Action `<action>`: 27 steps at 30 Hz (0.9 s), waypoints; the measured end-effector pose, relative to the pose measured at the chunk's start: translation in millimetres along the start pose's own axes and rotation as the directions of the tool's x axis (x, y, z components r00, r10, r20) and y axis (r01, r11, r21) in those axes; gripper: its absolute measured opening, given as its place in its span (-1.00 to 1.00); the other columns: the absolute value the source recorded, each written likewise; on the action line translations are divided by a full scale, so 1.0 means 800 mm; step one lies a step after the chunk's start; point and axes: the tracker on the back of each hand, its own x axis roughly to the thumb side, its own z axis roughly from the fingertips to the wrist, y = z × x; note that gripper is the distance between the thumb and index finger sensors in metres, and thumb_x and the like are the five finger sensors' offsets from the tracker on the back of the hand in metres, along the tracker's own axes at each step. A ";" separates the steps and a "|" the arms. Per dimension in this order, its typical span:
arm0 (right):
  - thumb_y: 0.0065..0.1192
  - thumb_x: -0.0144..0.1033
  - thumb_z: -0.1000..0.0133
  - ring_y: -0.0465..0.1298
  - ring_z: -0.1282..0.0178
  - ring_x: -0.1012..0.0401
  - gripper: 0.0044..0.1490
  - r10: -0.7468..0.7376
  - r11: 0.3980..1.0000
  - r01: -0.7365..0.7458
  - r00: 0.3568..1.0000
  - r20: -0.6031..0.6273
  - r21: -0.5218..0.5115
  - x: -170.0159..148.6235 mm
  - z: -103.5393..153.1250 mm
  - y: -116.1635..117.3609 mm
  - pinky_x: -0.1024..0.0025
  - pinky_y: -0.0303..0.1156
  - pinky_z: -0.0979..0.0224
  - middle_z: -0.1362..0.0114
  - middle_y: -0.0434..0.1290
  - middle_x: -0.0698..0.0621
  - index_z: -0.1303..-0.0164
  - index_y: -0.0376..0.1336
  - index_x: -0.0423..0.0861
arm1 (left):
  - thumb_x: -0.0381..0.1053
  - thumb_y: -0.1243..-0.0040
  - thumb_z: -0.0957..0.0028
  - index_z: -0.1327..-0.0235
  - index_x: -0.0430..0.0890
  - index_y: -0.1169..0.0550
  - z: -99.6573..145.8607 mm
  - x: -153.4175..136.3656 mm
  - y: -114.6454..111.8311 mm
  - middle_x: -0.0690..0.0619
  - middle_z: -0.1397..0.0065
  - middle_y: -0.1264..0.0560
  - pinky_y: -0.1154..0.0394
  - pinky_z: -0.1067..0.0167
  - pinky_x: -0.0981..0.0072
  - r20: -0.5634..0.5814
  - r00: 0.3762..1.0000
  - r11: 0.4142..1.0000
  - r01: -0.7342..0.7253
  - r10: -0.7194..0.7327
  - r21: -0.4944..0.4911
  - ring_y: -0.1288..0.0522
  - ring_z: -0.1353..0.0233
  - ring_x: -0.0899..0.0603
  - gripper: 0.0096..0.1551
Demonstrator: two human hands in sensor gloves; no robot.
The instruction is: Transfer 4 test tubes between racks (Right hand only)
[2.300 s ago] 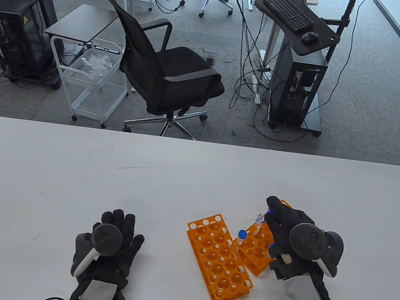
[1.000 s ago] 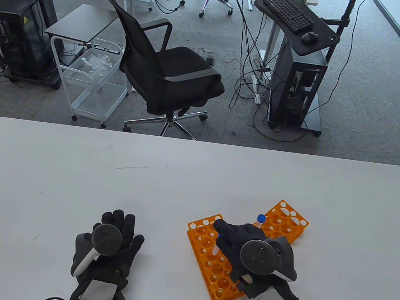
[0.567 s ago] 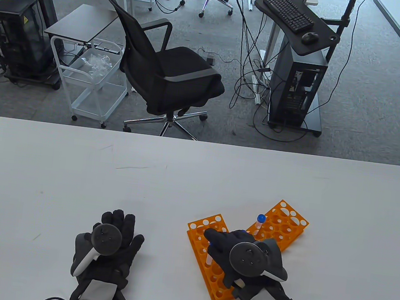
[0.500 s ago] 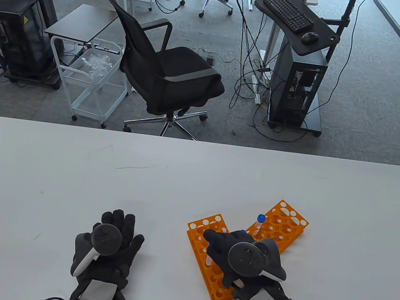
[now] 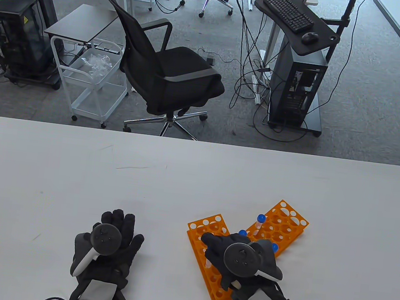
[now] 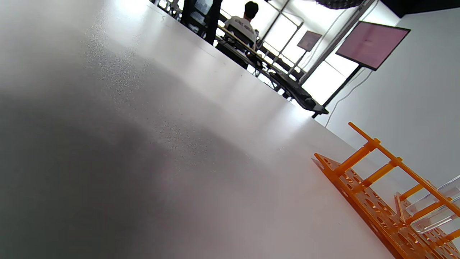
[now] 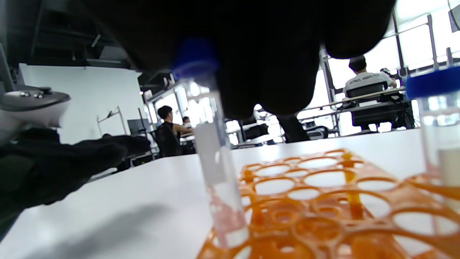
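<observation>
Two orange test tube racks lie on the white table. The left rack (image 5: pixel 199 235) is partly under my right hand (image 5: pixel 212 251). The right rack (image 5: pixel 285 221) holds three blue-capped tubes (image 5: pixel 260 219). My right hand grips a clear test tube (image 5: pixel 208 265) near its blue cap. In the right wrist view the tube (image 7: pixel 217 169) stands upright with its lower end inside a hole at the left rack's (image 7: pixel 323 201) edge, under my fingers (image 7: pixel 266 64). My left hand (image 5: pixel 112 241) rests flat and empty on the table.
The left wrist view shows the left rack's side (image 6: pixel 373 180) across bare table. Another tube (image 7: pixel 436 118) stands close on the right in the right wrist view. An office chair (image 5: pixel 165 70) and a computer stand (image 5: pixel 297 85) are beyond the table's far edge.
My right hand lifted a tube from the right rack, carried it left to the left rack and lowered it into a hole. My left hand has not moved.
</observation>
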 end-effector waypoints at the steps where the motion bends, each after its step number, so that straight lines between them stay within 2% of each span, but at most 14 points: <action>1: 0.29 -0.21 -0.09 0.59 -0.13 -0.15 -0.38 0.001 1.000 -0.001 1.000 -0.001 0.005 0.000 0.000 0.001 -0.25 0.34 -0.28 -0.21 0.63 -0.19 -0.32 0.38 -0.20 | 0.43 0.31 -0.22 -0.64 0.31 0.22 0.000 0.000 0.000 0.26 -0.69 0.47 0.67 -0.51 0.11 0.000 1.000 1.000 0.000 0.000 0.000 0.67 -0.60 0.06 -0.19; 27: 0.29 -0.22 -0.08 0.59 -0.15 -0.15 -0.39 0.013 0.997 -0.013 1.000 -0.003 0.074 0.003 -0.001 0.010 -0.26 0.34 -0.29 -0.22 0.63 -0.19 -0.32 0.38 -0.20 | 0.43 0.31 -0.22 -0.64 0.31 0.22 0.000 0.000 0.001 0.26 -0.69 0.46 0.67 -0.51 0.11 0.002 1.000 1.000 -0.001 0.001 -0.006 0.67 -0.60 0.05 -0.19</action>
